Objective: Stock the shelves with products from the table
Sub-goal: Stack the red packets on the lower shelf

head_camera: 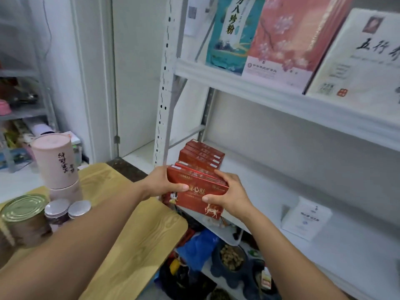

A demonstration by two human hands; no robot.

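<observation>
Both hands grip one upright red box (pixel 195 199) by its ends. The left hand (pixel 163 182) and the right hand (pixel 230 192) each press a thumb on its front face, with fingers curled behind. The box stands at the front left edge of the white middle shelf (pixel 270 187), against a row of red boxes (pixel 204 155). A small white box (pixel 306 217) sits further right on that shelf. On the wooden table (pixel 138 234) stand a pink canister (pixel 55 161) and a tin can (pixel 23 215).
</observation>
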